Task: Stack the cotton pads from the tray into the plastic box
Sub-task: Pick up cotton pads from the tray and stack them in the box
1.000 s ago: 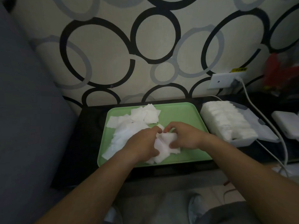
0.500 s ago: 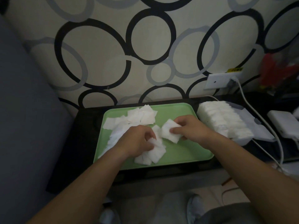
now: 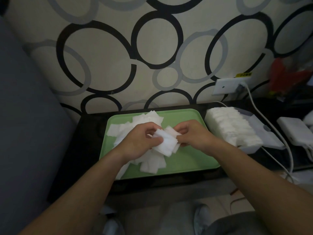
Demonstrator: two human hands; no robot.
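A green tray [image 3: 189,160] lies on a dark table and carries a loose heap of white square cotton pads [image 3: 149,164]. Above the tray's middle, my left hand [image 3: 140,141] and my right hand [image 3: 193,136] both grip a small stack of cotton pads [image 3: 166,144] held between them, lifted off the heap. The clear plastic box [image 3: 250,147] stands just right of the tray, packed with a row of white pads [image 3: 232,126].
The box's lid [image 3: 264,131] lies open at its right. A white cable [image 3: 269,122] runs from the wall socket [image 3: 227,86] past the box. A white adapter [image 3: 296,131] sits at far right. A grey cushion [image 3: 25,124] stands at left.
Both hands have risen off the heap and come together. The pads that the right hand held alone half a second ago are now gripped by both hands as one stack.
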